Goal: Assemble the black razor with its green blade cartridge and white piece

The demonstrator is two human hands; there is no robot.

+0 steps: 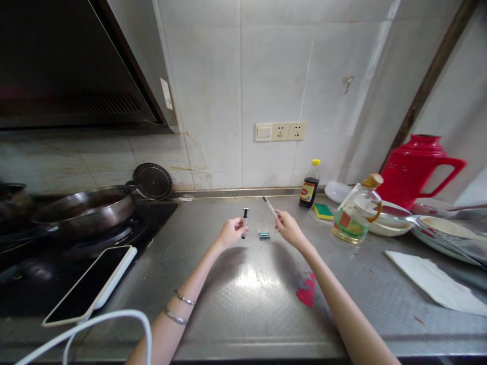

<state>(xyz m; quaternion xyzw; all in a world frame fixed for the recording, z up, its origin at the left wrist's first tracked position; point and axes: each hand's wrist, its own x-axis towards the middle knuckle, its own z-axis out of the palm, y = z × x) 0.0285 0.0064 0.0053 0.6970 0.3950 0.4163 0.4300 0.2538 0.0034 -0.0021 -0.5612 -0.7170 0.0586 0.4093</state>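
Note:
My left hand (231,233) pinches a razor handle (245,221), grey and black with a T-shaped top, upright above the counter. In my right hand (288,227) is a slim white stick with a dark tip (271,207), tilted up to the left; its exact kind is too small to make out. Between and just below the hands, a small razor cartridge (264,236) with a teal strip lies on the steel counter (243,309). Neither hand touches the cartridge.
At left are a pan (91,208) on the stove and a phone (89,284) with a white cable. To the right stand a soy sauce bottle (309,187), a sponge (323,211), an oil bottle (355,218), a red thermos jug (411,170) and stacked dishes.

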